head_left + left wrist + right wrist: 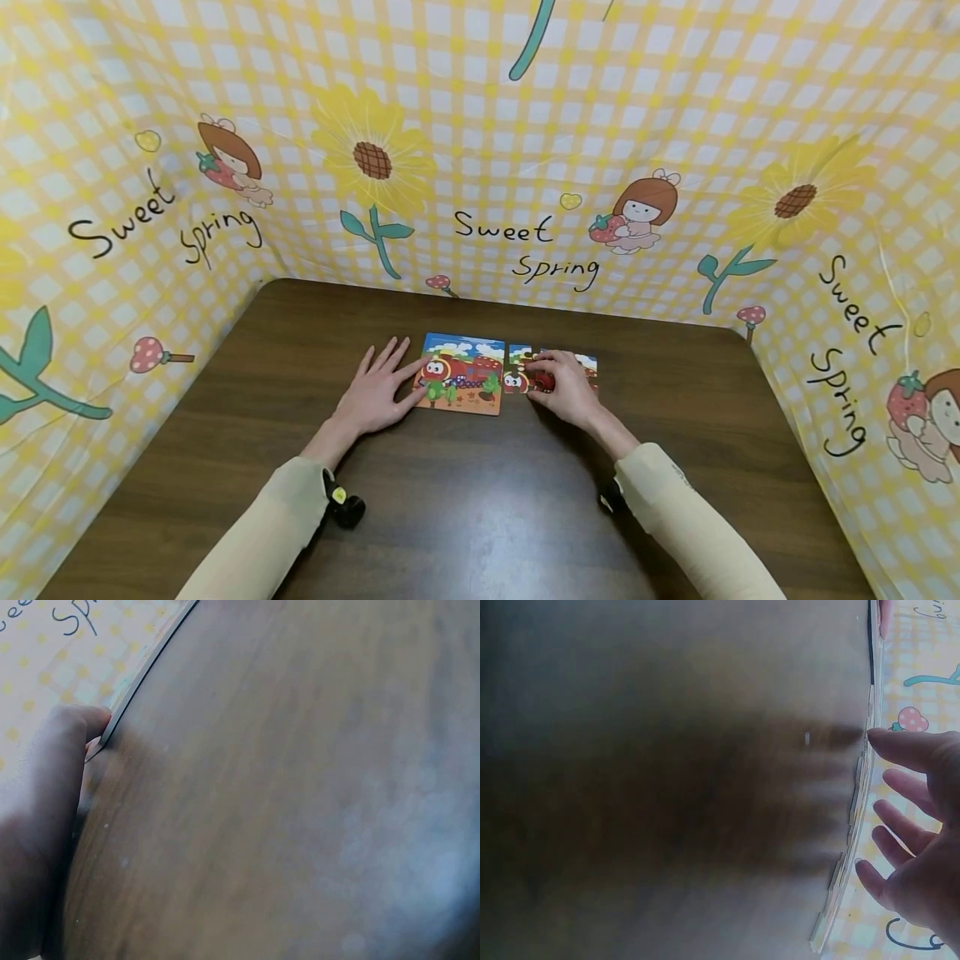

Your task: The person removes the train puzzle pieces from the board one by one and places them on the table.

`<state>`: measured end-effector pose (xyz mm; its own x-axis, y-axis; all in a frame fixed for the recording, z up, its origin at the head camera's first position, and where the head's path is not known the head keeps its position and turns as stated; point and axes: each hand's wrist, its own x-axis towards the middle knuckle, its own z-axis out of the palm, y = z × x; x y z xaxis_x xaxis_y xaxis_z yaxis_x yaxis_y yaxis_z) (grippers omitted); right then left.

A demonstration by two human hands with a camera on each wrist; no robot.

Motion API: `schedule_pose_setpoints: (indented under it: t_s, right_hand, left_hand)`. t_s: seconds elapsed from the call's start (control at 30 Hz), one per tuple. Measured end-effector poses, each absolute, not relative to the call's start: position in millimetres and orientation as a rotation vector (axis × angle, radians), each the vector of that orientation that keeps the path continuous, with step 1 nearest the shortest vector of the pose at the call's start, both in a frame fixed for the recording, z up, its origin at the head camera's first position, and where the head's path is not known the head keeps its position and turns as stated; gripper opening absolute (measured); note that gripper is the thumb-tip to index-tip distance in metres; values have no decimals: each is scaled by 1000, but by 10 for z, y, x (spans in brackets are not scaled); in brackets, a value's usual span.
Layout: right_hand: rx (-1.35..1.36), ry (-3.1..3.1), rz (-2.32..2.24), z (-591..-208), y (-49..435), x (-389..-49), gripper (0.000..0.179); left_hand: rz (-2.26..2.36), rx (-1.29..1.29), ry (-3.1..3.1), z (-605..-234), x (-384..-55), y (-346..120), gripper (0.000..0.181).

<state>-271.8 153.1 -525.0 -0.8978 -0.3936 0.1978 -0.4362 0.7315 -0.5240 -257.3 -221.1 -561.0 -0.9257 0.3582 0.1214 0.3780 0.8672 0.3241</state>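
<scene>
In the head view, a picture board with a red cartoon train lies flat on the table. My left hand rests at its left edge, fingers spread, the index finger and thumb touching the board. Just to the board's right lie jigsaw puzzle pieces with a similar train picture. Over these is my right hand, its fingers slightly bent and its thumb at their near edge; it hides part of them. The right wrist view has the thumb touching the thin edge, with the other fingers spread apart.
The brown wooden table extends around the hands. A yellow checked cloth with flowers and lettering hangs behind it and along both sides. A dark wrist camera is strapped at the left cuff.
</scene>
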Motion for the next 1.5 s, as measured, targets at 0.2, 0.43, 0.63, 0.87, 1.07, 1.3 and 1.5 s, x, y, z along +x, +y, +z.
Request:
schedule_pose_setpoints:
  t_s: [0.2, 0.43, 0.63, 0.87, 1.07, 1.3, 1.5]
  right_hand:
    - [696, -2819, 957, -5387, 1572, -2772, 50]
    - [777, -2761, 990, -5471, 1480, -2733, 53]
    - [841, -2761, 991, -5340, 1249, -2590, 50]
    - [899, -2831, 925, -5502, 1103, -2650, 56]
    - [973, -2826, 839, -5460, 1024, -2640, 55]
    - [936, -2827, 810, -5406, 940, -2650, 56]
    - [865, -2880, 849, -5331, 890, -2672, 57]
  left_hand:
    - [-542, -590, -2971, -5603, -2569, -2206, 68]
    - [-544, -588, -2976, -5595, -2565, -2209, 67]
    - [-559, -583, -2982, -5597, -2563, -2212, 67]
    - [-566, -587, -2980, -5628, -2563, -2206, 68]
    - [-580, -584, -2980, -5616, -2557, -2208, 69]
    - [-562, -587, -2974, -5606, -2563, -2218, 69]
    - [-558, -587, -2977, -5603, -2582, -2224, 69]
